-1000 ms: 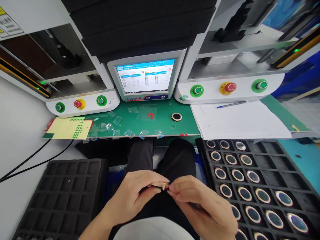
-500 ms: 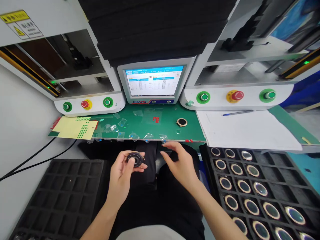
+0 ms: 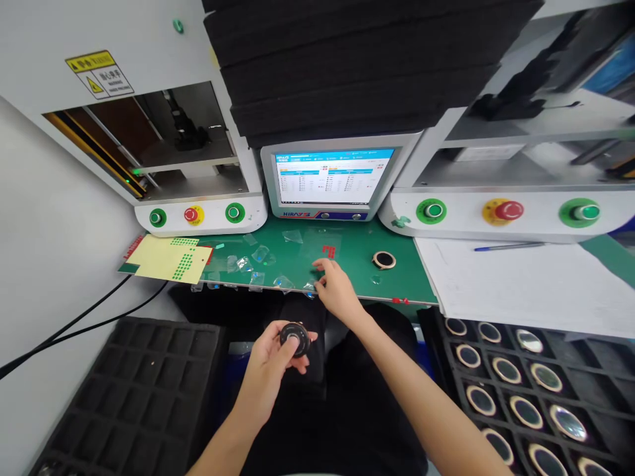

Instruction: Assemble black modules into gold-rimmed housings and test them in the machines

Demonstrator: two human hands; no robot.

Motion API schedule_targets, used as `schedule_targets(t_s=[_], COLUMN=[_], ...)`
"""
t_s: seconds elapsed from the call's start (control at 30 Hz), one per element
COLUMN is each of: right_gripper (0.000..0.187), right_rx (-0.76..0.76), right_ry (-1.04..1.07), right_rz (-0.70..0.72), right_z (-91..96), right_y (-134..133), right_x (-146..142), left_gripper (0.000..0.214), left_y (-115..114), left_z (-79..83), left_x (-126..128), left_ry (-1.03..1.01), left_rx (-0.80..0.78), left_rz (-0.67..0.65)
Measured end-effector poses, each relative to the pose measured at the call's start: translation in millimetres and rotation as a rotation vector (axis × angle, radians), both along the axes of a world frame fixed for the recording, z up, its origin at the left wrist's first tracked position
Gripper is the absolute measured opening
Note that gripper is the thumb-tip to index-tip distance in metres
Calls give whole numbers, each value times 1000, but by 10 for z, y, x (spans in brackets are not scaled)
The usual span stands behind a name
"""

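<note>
My left hand [image 3: 272, 367] is closed around a small round black part with a pale centre [image 3: 294, 338], held above my lap. My right hand [image 3: 335, 289] reaches forward over the front edge of the green mat [image 3: 347, 264], fingers together at a scrap of clear film [image 3: 310, 286]. Whether the fingers grip the film I cannot tell. A gold-rimmed ring part [image 3: 383, 260] lies on the mat to the right of that hand. Several more clear film scraps [image 3: 259, 253] are scattered on the mat's left half.
A black foam tray [image 3: 520, 390] at right holds several gold-rimmed round lenses. An empty-celled black foam tray [image 3: 129, 390] lies at left. Behind the mat stand a monitor [image 3: 331, 176], two machines with green and red buttons, a yellow sticker sheet [image 3: 169, 259], white paper [image 3: 526, 284] and a pen [image 3: 506, 247].
My hands, together on a gold part in my lap a second ago, have separated. The left keeps the round part; the right has gone forward to the mat's edge. The camera tilted up.
</note>
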State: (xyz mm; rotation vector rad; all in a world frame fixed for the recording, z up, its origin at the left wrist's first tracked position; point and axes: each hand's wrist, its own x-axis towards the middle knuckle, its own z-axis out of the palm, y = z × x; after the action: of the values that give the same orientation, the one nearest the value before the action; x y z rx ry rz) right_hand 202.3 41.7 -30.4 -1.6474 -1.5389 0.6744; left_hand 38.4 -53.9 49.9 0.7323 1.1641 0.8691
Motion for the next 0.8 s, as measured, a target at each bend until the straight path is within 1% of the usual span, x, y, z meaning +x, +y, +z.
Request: schedule_targets(t_s=[0.07, 0.17, 0.2, 0.3, 0.33, 0.4, 0.47, 0.53, 0.6, 0.7, 0.8], right_gripper=[22, 26, 26, 26, 26, 26, 27, 27, 26, 24, 25], right_rx=[36, 104, 124, 148, 142, 125, 112, 94, 84, 123, 205], right_ry=[59, 177, 269, 712, 833, 979, 1069, 1114, 1111, 1044, 950], right_rz=[-19, -54, -67, -130, -156, -197, -205, -187, -181, -207, -289], right_z=[169, 478, 572, 760, 786, 789, 754, 711, 680, 652, 632], right_y=[-145, -561, -726, -1172, -1282, -1435, -1511, -1544, -1562, -1575, -1566], right_x=[60, 133, 140, 89, 52, -35, -109, -157, -178, -185, -183], left_gripper=[46, 46, 45, 45, 44, 47, 53, 59, 59, 49, 45], left_y=[-2, -29, -44, -103, -127, -180, -232, -274, -303, -322, -332], left_z=[21, 14, 2, -44, -58, -77, -84, -79, -61, -13, 27], left_x=[32, 69, 85, 168, 208, 293, 364, 404, 415, 405, 389], left_ry=[-49, -86, -84, -86, -96, -133, -175, -197, -168, -48, 40], left_rx=[-35, -37, -25, 16, 28, 46, 53, 67, 109, 188, 215], left_rz=[9, -3, -10, -12, -10, -1, 7, 3, -31, -75, -70])
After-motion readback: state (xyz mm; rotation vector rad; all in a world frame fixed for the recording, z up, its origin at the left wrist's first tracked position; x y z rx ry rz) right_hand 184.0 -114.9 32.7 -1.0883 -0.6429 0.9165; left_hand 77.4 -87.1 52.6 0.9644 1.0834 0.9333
